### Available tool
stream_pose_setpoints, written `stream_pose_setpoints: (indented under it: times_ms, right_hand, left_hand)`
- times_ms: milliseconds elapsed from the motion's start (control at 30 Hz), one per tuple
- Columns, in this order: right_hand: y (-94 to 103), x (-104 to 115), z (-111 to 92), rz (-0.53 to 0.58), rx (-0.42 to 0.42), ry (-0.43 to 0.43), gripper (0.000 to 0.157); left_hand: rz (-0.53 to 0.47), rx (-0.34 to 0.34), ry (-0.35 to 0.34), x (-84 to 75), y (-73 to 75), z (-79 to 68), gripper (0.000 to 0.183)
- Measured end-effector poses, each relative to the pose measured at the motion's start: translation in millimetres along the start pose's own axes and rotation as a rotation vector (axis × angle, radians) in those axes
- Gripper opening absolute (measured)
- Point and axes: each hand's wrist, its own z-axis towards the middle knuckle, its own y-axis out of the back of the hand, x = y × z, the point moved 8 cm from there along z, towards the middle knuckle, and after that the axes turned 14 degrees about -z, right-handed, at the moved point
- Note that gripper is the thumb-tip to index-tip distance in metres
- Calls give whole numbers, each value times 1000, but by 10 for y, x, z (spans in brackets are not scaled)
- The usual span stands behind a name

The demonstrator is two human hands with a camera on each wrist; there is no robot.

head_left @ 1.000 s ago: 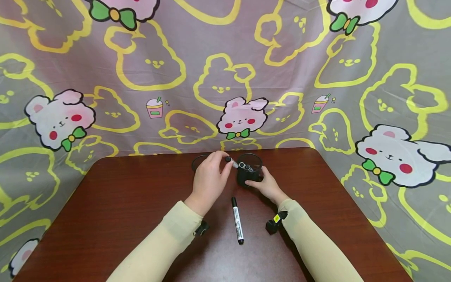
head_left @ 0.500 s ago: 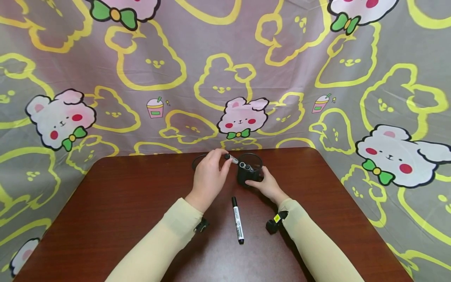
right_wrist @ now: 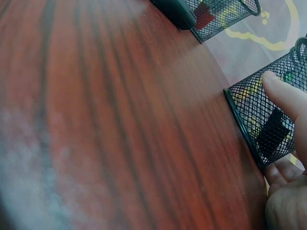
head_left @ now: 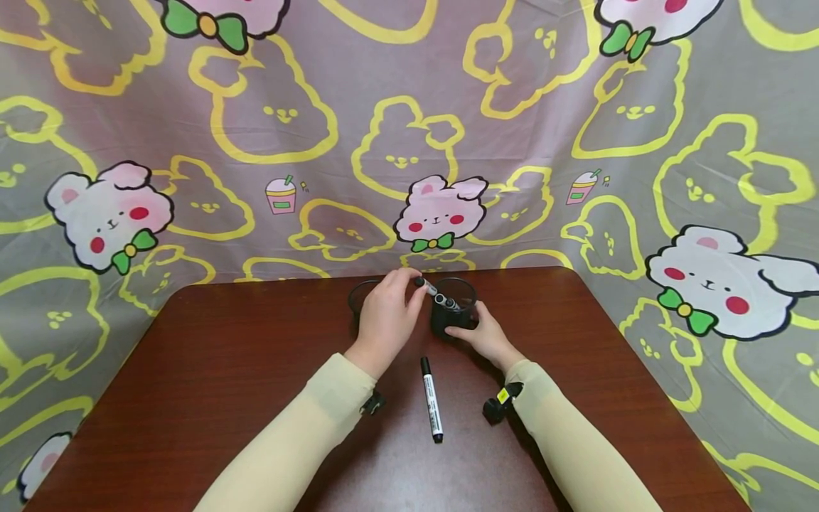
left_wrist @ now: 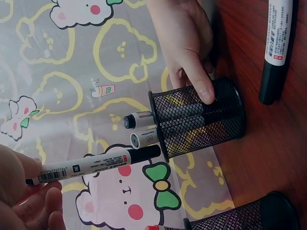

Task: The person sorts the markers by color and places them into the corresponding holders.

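Observation:
My left hand [head_left: 386, 323] pinches a white marker [left_wrist: 96, 165] near one end, between thumb and fingers. The marker's black cap points at the rim of a black mesh pen cup [left_wrist: 201, 120], overlapping the rim's edge in the left wrist view. Two other markers [left_wrist: 145, 139] stick out of this cup. Around its side my right hand [head_left: 489, 338] grips the cup, thumb on the near mesh and fingers behind, as the right wrist view also shows. A further black-capped white marker [head_left: 431, 402] lies on the table between my forearms.
A second mesh pen cup [head_left: 354, 299] stands left of the first, partly hidden behind my left hand. At its mouth the left wrist view shows a red marker end [left_wrist: 154, 227]. A patterned cloth [head_left: 358, 142] hangs along the back edge of the brown table [head_left: 224, 370].
My left hand shifts slightly left, then a little right and farther away, with the marker still pinched. My right hand and the cup stay in place.

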Motion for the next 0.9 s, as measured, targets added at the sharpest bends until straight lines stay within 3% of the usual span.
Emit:
stream_pose_setpoints:
  times_ms: [900]
  right_hand:
    - [13,27,-18,13,2,6,78]
  left_hand:
    - [52,83,37,124,-293,41,26]
